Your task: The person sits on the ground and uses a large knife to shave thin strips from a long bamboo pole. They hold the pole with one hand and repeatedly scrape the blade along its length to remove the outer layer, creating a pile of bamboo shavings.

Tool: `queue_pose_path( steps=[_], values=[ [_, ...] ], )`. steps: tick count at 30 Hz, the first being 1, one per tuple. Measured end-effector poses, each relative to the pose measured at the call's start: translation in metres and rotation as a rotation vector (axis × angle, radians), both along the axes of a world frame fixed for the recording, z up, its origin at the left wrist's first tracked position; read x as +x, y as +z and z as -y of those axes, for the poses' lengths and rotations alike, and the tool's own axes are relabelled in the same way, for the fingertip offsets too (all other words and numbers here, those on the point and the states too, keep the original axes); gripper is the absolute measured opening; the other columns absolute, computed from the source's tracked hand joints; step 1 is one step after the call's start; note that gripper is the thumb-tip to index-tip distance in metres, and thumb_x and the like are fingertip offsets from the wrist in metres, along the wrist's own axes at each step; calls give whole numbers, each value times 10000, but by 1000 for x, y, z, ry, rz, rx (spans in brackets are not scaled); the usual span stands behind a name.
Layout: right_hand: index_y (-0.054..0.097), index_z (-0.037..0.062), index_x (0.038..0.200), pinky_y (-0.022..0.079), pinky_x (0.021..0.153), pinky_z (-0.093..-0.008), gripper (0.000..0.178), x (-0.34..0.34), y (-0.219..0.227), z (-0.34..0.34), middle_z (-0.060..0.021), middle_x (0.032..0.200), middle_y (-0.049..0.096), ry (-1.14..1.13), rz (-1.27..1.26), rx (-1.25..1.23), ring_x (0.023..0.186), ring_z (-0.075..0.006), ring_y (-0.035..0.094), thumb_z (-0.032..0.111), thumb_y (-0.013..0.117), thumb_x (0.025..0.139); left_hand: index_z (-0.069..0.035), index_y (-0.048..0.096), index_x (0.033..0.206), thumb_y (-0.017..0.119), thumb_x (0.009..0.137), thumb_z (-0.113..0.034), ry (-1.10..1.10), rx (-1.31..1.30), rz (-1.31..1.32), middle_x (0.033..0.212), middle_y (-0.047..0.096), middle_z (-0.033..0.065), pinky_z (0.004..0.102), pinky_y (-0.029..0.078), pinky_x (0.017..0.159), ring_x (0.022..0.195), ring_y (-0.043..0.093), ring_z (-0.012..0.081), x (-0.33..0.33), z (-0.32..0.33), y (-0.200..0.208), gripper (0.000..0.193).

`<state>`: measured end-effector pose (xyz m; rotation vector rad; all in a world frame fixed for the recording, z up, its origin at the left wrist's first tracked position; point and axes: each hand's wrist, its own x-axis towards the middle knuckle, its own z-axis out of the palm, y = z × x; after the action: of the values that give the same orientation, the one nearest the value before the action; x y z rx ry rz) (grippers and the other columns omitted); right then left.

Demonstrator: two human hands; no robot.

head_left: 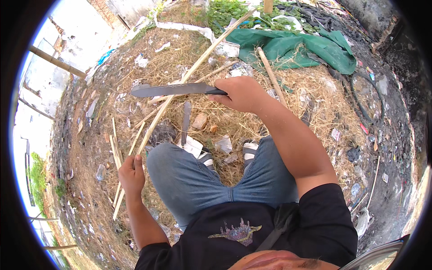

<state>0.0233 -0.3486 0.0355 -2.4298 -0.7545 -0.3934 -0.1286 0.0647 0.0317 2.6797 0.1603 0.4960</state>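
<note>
My right hand (pixel 240 93) is closed around the black handle of a machete (pixel 175 90). Its long dark blade points left and crosses a long pale bamboo strip (pixel 198 63); whether blade and strip touch, I cannot tell. The strip slants from beside my left knee up to the far greenery. Lower down, my left hand (pixel 132 174) grips it, thumb along the top. A second dark blade (pixel 185 122) lies on the ground in front of my knees, partly on a white scrap.
More bamboo strips (pixel 115 153) lie at the left. A wooden pole (pixel 272 76) and a crumpled green tarp (pixel 292 47) lie ahead. Dry straw and litter cover the ground around my sandals (pixel 250 150). A black hose loop (pixel 366 96) is at the right, near a dark wall (pixel 402 67).
</note>
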Motion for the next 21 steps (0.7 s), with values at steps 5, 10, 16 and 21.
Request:
queue_pose_path(
  steps=[5, 10, 16, 21],
  values=[
    [644, 81, 971, 511, 686, -502, 404, 17, 2, 41, -157, 797, 677, -276, -175, 170, 766, -379, 683, 483, 627, 1009, -32, 540, 734, 590, 1052, -455, 55, 12, 67, 546, 443, 78, 385, 331, 509, 516, 408, 188, -3, 2, 16, 532],
    [601, 68, 917, 493, 646, -503, 440, 4, -4, 23, -165, 755, 645, -153, -65, 37, 725, -401, 657, 499, 656, 990, -33, 556, 733, 594, 1047, -470, 36, 93, 45, 548, 448, 69, 380, 336, 510, 516, 418, 183, -2, 3, 8, 539],
    [611, 78, 923, 501, 643, -493, 409, 0, 4, 8, -157, 754, 650, -33, 7, 59, 723, -389, 662, 478, 682, 975, -28, 576, 756, 597, 1051, -452, 17, -4, 20, 558, 464, 67, 375, 352, 524, 528, 433, 172, -3, 4, 17, 517],
    [634, 68, 974, 492, 639, -487, 390, 25, -17, 38, -177, 742, 650, -264, -34, 173, 713, -398, 657, 456, 665, 997, -32, 592, 771, 596, 1050, -451, 20, 45, 41, 571, 496, 70, 379, 373, 533, 536, 477, 179, -5, -6, 26, 503]
  ],
)
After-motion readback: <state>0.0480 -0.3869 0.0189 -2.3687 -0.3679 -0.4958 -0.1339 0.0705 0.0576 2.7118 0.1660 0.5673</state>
